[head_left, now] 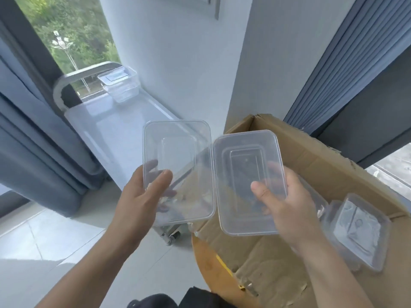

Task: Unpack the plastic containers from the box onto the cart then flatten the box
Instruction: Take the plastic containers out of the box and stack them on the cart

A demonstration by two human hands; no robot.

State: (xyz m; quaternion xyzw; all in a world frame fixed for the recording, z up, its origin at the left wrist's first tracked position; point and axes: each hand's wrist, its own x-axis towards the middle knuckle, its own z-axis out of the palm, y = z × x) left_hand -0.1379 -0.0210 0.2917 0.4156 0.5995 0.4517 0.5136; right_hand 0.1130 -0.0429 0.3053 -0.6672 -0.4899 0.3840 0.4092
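My left hand [142, 194] grips a clear rectangular plastic container [178, 152] by its near edge, thumb on top and fingers underneath. My right hand [287, 203] holds a second clear container [246, 174] the same way, and the two tubs touch side by side in front of me. Below them the open cardboard box [311, 165] sits on the right, with more clear containers [358, 230] lying inside near its right wall. The white cart [106, 123] stands at the left beyond my hands, with stacked clear containers [121, 85] on its far end.
The cart's grey handle [73, 77] arches at its far end, by a window. Blue-grey curtains [37, 152] hang to the left and at the upper right. A white wall column [189, 63] rises behind the cart. A cart castor [171, 237] shows on the pale tiled floor.
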